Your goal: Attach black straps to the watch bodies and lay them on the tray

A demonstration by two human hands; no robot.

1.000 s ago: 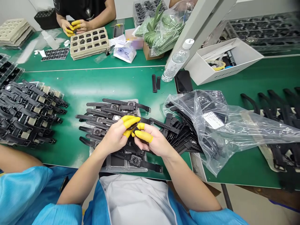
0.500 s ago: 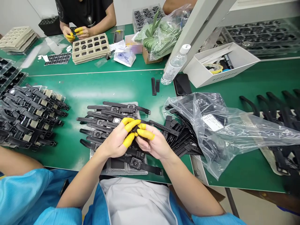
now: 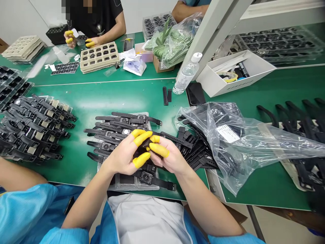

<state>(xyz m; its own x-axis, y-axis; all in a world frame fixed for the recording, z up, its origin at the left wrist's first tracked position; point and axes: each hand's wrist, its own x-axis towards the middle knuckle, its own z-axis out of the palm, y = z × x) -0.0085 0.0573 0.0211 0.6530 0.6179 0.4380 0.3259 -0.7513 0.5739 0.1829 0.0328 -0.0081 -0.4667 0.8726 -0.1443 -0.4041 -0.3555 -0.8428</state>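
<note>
A black smartwatch (image 3: 145, 143) is between my two hands, partly hidden by the fingers. My left hand (image 3: 128, 150), in yellow finger cots, has its fingertips over the watch's upper left side, with the thumb lower and a little apart. From the right, my right hand (image 3: 169, 154) pinches it between cot-covered thumb and fingers. Below them a clear plastic tray (image 3: 122, 184) bears several smartwatches with black straps, one of them a watch (image 3: 146, 177) lying face down with its sensor back showing. Loose black straps (image 3: 200, 156) lie heaped to the right of my hands.
A clear plastic bag (image 3: 228, 142) with black straps lies at the right. Beyond stand a water bottle (image 3: 186, 74), a phone (image 3: 195, 94) and a white box (image 3: 238, 74). Stacked watches (image 3: 35, 128) fill the left. A co-worker in black sits across, beside a beige tray (image 3: 100, 59).
My left thumb has moved down, away from the index finger, so more of the dark watch shows. My hands stay in place. Across the table, the co-worker's hands have moved apart.
</note>
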